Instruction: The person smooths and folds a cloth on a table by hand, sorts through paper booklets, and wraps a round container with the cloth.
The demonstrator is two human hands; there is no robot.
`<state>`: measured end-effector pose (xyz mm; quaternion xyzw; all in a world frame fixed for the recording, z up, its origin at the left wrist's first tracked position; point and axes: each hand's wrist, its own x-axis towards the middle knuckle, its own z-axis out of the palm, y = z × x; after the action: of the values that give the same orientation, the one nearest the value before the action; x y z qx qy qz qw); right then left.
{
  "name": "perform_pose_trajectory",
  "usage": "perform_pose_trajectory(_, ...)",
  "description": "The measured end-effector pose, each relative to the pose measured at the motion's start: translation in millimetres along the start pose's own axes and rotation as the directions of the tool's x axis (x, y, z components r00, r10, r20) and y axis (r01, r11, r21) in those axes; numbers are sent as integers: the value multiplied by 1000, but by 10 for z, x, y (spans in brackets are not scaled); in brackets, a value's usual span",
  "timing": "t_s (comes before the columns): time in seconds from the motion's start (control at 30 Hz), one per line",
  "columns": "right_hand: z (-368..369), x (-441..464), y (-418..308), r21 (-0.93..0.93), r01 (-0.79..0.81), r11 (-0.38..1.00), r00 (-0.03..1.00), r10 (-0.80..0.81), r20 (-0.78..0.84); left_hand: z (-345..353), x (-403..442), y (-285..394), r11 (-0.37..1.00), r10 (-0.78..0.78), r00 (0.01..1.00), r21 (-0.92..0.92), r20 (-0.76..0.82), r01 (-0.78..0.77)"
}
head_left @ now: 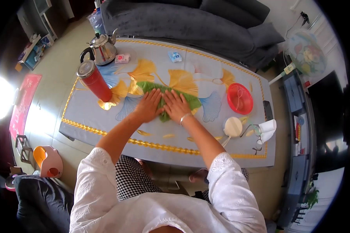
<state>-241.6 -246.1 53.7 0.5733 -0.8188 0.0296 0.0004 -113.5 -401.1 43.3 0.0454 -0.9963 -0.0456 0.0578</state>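
Observation:
A green cloth (192, 101) lies spread on the table, over a grey tablecloth (159, 130) printed with gold and blue ginkgo leaves. My left hand (149, 105) presses flat on the cloth's left part, its fingers stretched out. Beside it, my right hand (175, 105) also rests flat on the cloth, with a bracelet (185, 119) at the wrist. The fingertips of both hands point away from me and nearly meet. Some of the cloth is hidden beneath the hands.
To the left stand a red thermos (96, 83) and a steel kettle (103, 50). Two small packets, one pink (122, 58) and one blue (175, 57), lie towards the back. On the right are a red bowl (237, 105), a round lidded pot (233, 127), glasses (257, 136) and white paper (267, 130).

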Motion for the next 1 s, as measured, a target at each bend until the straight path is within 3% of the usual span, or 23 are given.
perform_pose_trajectory(0.23, -13, -1309, -980, 85, 243, 966, 970, -243, -11, -403, -1703, 815, 995, -42, 991, -85, 128, 53)
perform_pose_trajectory(0.4, -58, -1267, -1310, 132, 334, 933, 942, -336, -9, -515, -2119, 704, 990, -106, 983, -73, 149, 117)
perform_pose_trajectory(0.47, 18, -972, -1308, 111, 355, 928, 935, -353, -41, -412, -2014, 439, 976, -160, 984, -137, 71, 169)
perform_pose_trajectory(0.6, 128, -224, -1231, 87, 338, 937, 940, -333, -69, -266, -1633, -138, 976, -203, 977, -100, -71, 195)
perform_pose_trajectory(0.77, 127, 601, -808, -15, 246, 969, 969, -247, -21, -117, -822, -671, 983, -180, 970, -69, -164, 170)
perform_pose_trajectory(0.8, 127, 688, -671, -48, 210, 977, 977, -211, -14, -68, -634, -707, 989, -148, 966, -48, -210, 141)
perform_pose_trajectory(0.9, 94, 709, -174, -22, 121, 992, 991, -122, -54, -17, -47, -620, 993, -109, 982, 17, -157, 113)
perform_pose_trajectory(1.0, -39, 447, 228, 1, 4, 1000, 1000, -4, -20, 135, 404, -314, 996, -57, 982, -74, -178, 45)
